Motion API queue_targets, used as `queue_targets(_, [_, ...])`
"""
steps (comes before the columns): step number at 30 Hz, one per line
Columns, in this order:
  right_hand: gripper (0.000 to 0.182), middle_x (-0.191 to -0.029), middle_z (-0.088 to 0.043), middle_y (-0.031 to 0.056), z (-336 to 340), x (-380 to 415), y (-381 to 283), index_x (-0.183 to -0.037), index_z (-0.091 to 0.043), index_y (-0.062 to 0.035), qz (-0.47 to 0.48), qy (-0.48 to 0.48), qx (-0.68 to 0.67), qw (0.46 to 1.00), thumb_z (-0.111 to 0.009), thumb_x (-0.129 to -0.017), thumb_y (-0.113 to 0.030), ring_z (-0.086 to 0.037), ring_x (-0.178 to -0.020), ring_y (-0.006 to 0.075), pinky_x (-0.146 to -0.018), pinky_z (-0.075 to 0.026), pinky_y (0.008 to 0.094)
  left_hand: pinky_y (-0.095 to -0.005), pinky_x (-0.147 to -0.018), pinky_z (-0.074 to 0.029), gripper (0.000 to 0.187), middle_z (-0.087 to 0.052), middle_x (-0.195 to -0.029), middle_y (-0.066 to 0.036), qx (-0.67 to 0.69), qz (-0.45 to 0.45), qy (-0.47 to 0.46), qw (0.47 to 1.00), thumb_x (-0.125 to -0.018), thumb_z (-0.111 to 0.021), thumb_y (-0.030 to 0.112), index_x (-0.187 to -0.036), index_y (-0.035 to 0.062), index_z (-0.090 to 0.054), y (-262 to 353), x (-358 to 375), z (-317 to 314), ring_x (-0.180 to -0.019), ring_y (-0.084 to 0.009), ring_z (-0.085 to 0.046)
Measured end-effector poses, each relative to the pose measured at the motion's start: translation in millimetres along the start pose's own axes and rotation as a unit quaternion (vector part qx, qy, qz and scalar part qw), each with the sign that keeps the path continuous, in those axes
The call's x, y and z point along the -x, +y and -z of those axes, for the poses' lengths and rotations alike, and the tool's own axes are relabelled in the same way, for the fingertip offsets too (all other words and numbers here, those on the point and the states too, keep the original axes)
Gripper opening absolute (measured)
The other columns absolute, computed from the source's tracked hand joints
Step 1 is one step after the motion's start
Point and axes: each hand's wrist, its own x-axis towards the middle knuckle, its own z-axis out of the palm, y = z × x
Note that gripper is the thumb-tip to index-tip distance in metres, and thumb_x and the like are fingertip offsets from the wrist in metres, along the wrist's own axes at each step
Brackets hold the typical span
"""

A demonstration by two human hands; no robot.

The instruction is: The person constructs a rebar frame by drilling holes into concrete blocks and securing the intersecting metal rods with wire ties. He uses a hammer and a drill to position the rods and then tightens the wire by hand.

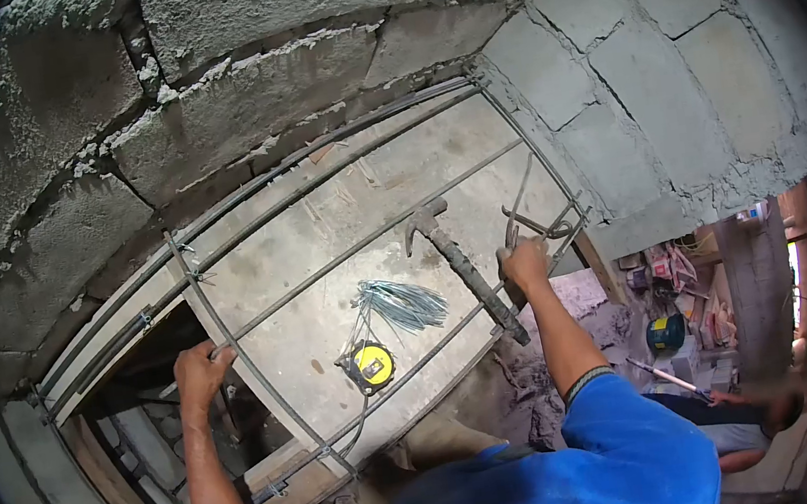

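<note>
Shirt (549, 456): by board's (308, 339) near edge
Left hand (199, 373): grips bar (325, 272), probably steadying it
Right hand (526, 262): closed, contents unclear
Tape (373, 364): near edge, likely for reach

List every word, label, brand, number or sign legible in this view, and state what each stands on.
No text can be read with certainty.
Yellow tape measure: dark markings on its face, too small to read.
Dark green container in the background on the right: yellowish marking, too blurred to read.
Pink-and-white packaging beyond it: any print is too blurred to make out.
</note>
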Motion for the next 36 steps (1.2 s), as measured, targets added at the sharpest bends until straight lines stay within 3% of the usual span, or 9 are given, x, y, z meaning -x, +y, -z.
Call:
queue_targets(2, [0.048, -0.123, -0.059, 0.033, 6, 19, -18, -0.121, -0.062, 0.0047, 0.129, 0.153, 0.147, 0.969, -0.069, -0.083, -0.025, -0.056, -0.118, 0.0435, -0.103, -0.044, 0.0493, -0.0453, -0.066, -0.051, 0.036, -0.065, -0.072, -0.023, -0.003, -0.006, 0.009, 1.0, -0.076, -0.078, 0.037, -0.083, 0.0014, -0.073, -1, -4, -1, -0.071, -0.0399, -0.066])
queue_targets(4, [0.055, -0.137, -0.051, 0.0282, -11, -16, -28, -0.132, -0.057, 0.0008, 0.234, 0.076, 0.006, 0.969, -0.07, -0.081, -0.019, -0.048, -0.129, 0.0408, -0.11, -0.037, 0.0482, -0.0436, -0.066, -0.051, 0.035, -0.067, -0.074, -0.022, 0.031, -0.007, -0.006, 0.999, -0.074, -0.081, 0.028, -0.091, -0.0017, -0.072, -4, -2, -1, -0.072, -0.0371, -0.068])
queue_targets(9, [0.039, -0.128, -0.061, 0.0155, -37, -65, -88, -0.118, -0.067, -0.0086, 0.394, 0.085, -0.012, 0.915, -0.056, -0.082, -0.003, -0.054, -0.122, 0.0361, -0.101, -0.043, 0.0479, -0.0399, -0.066, -0.051, 0.045, -0.066, -0.077, -0.016, 0.153, 0.005, 0.046, 0.987, -0.072, -0.084, 0.021, -0.105, -0.0032, -0.067, -15, 19, 15, -0.069, -0.0293, -0.065])
queue_targets(12, [0.033, -0.119, -0.064, 0.0116, -30, -82, -98, -0.111, -0.069, -0.01, 0.446, 0.041, 0.071, 0.891, -0.054, -0.082, -0.004, -0.057, -0.113, 0.0325, -0.093, -0.045, 0.0472, -0.0383, -0.069, -0.051, 0.041, -0.064, -0.073, -0.015, 0.004, -0.084, 0.1, 0.991, -0.074, -0.083, 0.021, -0.104, -0.0024, -0.068, -44, 46, 39, -0.07, -0.0292, -0.063])
queue_targets(14, [0.033, -0.117, -0.064, 0.0113, -34, -93, -98, -0.111, -0.068, -0.0102, 0.486, 0.055, 0.048, 0.871, -0.054, -0.082, -0.004, -0.058, -0.112, 0.0319, -0.092, -0.045, 0.0468, -0.0407, -0.069, -0.048, 0.034, -0.061, -0.072, -0.019, 0.019, 0.067, 0.029, 0.997, -0.079, -0.079, 0.023, -0.096, -0.004, -0.065, -47, 65, 61, -0.07, -0.0317, -0.06])
queue_targets(15, [0.032, -0.114, -0.064, 0.011, -34, -97, -101, -0.11, -0.068, -0.0104, 0.526, 0.067, 0.023, 0.847, -0.054, -0.081, -0.004, -0.058, -0.111, 0.0313, -0.09, -0.046, 0.0464, -0.0407, -0.069, -0.048, 0.034, -0.061, -0.072, -0.019, 0.02, 0.068, 0.031, 0.997, -0.079, -0.079, 0.023, -0.096, -0.004, -0.065, -65, 69, 57, -0.07, -0.0317, -0.06])
queue_targets(18, [0.028, -0.109, -0.064, 0.0107, -29, -103, -108, -0.106, -0.066, -0.0094, 0.497, -0.03, 0.118, 0.859, -0.054, -0.081, -0.004, -0.059, -0.109, 0.0306, -0.088, -0.047, 0.0461, -0.0393, -0.062, -0.039, 0.038, -0.045, -0.068, -0.018, 0.026, 0.101, 0.006, 0.995, -0.089, -0.068, 0.03, -0.082, -0.0062, -0.056, -93, 71, 52, -0.065, -0.0236, -0.047])
queue_targets(21, [0.023, -0.105, -0.063, 0.0113, -22, -111, -106, -0.103, -0.064, -0.0079, 0.515, -0.044, 0.144, 0.844, -0.055, -0.081, -0.005, -0.06, -0.108, 0.0311, -0.087, -0.048, 0.046, -0.0367, -0.061, -0.039, 0.037, -0.044, -0.066, -0.013, 0.075, 0.093, 0.039, 0.992, -0.089, -0.068, 0.03, -0.084, -0.0059, -0.059, -89, 65, 44, -0.066, -0.0184, -0.042])
queue_targets(36, [0.023, -0.106, -0.062, 0.0116, -12, -128, -86, -0.105, -0.063, -0.0076, 0.508, -0.007, 0.137, 0.85, -0.055, -0.083, -0.006, -0.06, -0.105, 0.0322, -0.085, -0.052, 0.0427, -0.0256, -0.053, -0.032, 0.025, -0.05, -0.063, 0.005, 0.185, 0.146, 0.015, 0.972, -0.083, -0.077, 0.022, -0.081, -0.0005, -0.065, -68, 54, 28, -0.058, -0.0058, -0.041])
